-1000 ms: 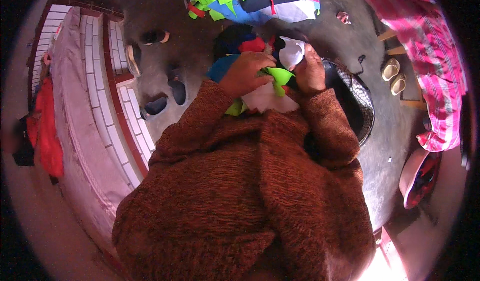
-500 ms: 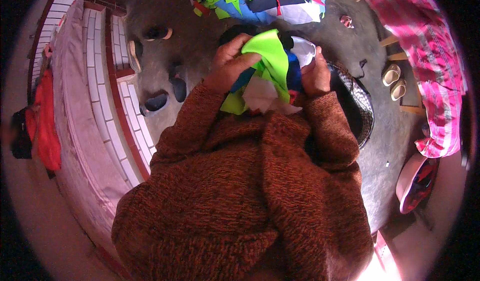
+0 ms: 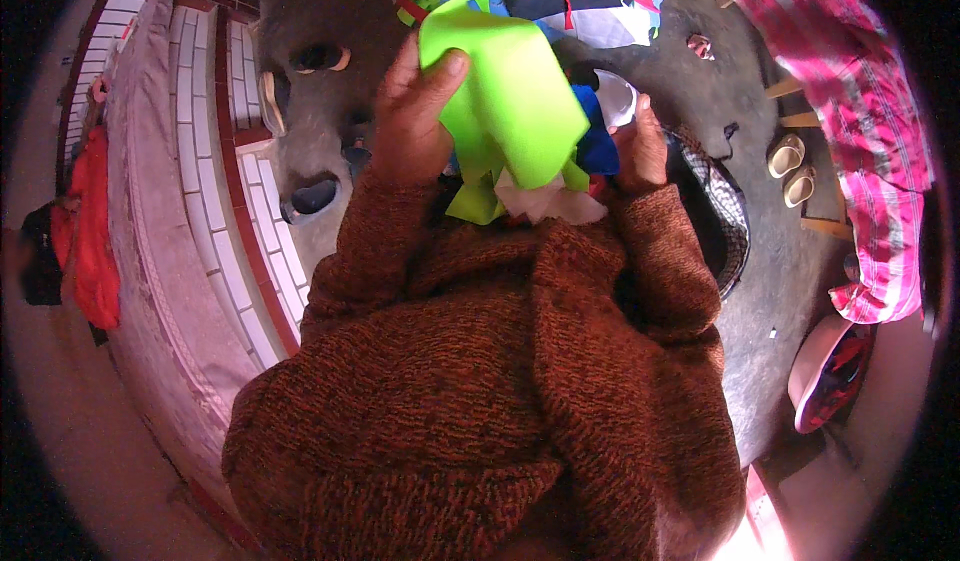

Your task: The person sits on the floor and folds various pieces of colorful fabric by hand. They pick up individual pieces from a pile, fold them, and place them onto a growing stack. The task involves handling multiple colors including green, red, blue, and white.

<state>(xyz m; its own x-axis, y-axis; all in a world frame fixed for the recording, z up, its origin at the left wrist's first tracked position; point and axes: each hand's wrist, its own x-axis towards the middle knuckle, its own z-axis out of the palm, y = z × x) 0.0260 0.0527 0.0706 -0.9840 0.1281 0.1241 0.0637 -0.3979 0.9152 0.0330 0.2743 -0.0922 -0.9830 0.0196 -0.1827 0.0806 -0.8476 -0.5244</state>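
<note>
My left hand (image 3: 415,111) pinches the upper left corner of a bright lime-green fabric piece (image 3: 510,96), thumb on top. The piece hangs spread out in front of me and hides part of what lies behind it. My right hand (image 3: 638,146) grips a white fabric piece (image 3: 615,98), thumb over its edge. Next to that hand is a blue fabric piece (image 3: 597,139); whether the hand holds it too I cannot tell. On my lap, below the green piece, lie pale pinkish-white scraps (image 3: 545,199) and more green cloth.
A heap of coloured fabric scraps (image 3: 540,1) lies ahead. Dark shoes (image 3: 310,199) are on the floor to the left, beside a brick-edged bed (image 3: 170,211). At right are beige slippers (image 3: 788,166), a pink plaid cloth (image 3: 860,141), a pink basin (image 3: 818,366) and a checkered bag (image 3: 715,196).
My left hand has moved up and to the left with the lime-green piece, which was bunched and is now spread wide. My right hand has barely moved.
</note>
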